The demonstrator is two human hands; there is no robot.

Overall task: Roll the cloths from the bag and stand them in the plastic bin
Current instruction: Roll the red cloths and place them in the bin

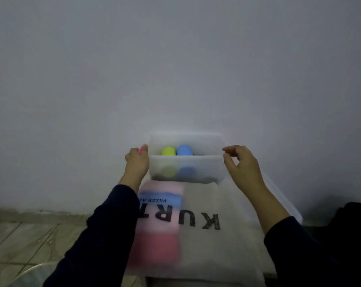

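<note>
Basically, the plastic bin [188,168] sat at 12 o'clock, long axis left-right, between both hands: left hand [137,162] gripped its 9 o'clock end, right hand [242,166] loosely curled, fingertips at the 3 o'clock corner. Bag [217,241] lay nearer, at 6.

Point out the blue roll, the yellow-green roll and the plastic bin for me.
blue roll [184,149]: head view, rounded top.
yellow-green roll [168,151]: head view, rounded top.
plastic bin [206,165]: head view, near wall.
</note>
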